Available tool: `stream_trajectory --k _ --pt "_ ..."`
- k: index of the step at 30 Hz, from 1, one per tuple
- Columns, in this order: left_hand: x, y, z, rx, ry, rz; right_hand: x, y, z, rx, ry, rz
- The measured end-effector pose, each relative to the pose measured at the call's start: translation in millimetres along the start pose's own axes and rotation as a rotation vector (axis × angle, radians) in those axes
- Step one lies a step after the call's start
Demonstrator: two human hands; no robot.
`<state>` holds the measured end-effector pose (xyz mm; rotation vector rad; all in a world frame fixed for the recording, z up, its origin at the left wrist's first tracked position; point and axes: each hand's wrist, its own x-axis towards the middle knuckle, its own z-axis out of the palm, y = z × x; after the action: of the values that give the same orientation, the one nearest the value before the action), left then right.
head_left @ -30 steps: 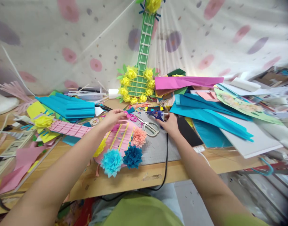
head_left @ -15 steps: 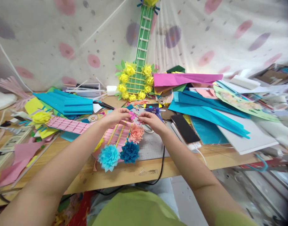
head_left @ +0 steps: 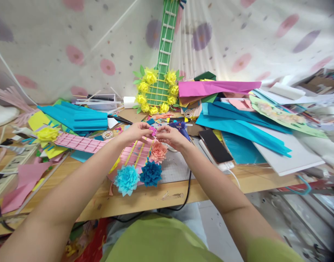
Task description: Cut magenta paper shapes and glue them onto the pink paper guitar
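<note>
Between my fingertips is a small magenta paper flower [head_left: 153, 131]. My left hand [head_left: 138, 133] pinches it from the left, and my right hand [head_left: 169, 137] has its fingers closed at its right side. Both hands hover over the body of a pink paper guitar [head_left: 131, 157] lying on the table. A light-blue paper flower [head_left: 127, 179], a dark-blue paper flower [head_left: 151, 173] and a coral paper flower [head_left: 158, 152] sit along the guitar's near right edge. My left forearm hides part of the guitar where neck and body meet.
A green paper guitar [head_left: 163, 69] with yellow flowers leans upright at the back. A blue glue gun [head_left: 180, 127] lies just beyond my right hand. Right of it are a phone [head_left: 216, 146] and blue paper sheets [head_left: 243, 123]. More folded blue paper [head_left: 74, 117] lies left.
My right hand has moved slightly left, closing in on the magenta flower and my left hand. The camera view has shifted a little.
</note>
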<state>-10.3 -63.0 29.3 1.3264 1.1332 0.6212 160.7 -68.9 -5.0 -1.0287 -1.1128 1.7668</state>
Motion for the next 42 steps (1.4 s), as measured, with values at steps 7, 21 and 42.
stream_trajectory --k 7,21,42 --pt "1 -6 -3.6 0.009 0.007 0.005 5 4 2 0.018 -0.006 -0.016" --pt "-5 -1 -3.5 -0.065 0.033 -0.012 8 4 7 0.044 0.059 0.008" --pt "1 4 -1.8 -0.384 0.033 -0.23 5 8 5 -0.304 0.02 -0.497"
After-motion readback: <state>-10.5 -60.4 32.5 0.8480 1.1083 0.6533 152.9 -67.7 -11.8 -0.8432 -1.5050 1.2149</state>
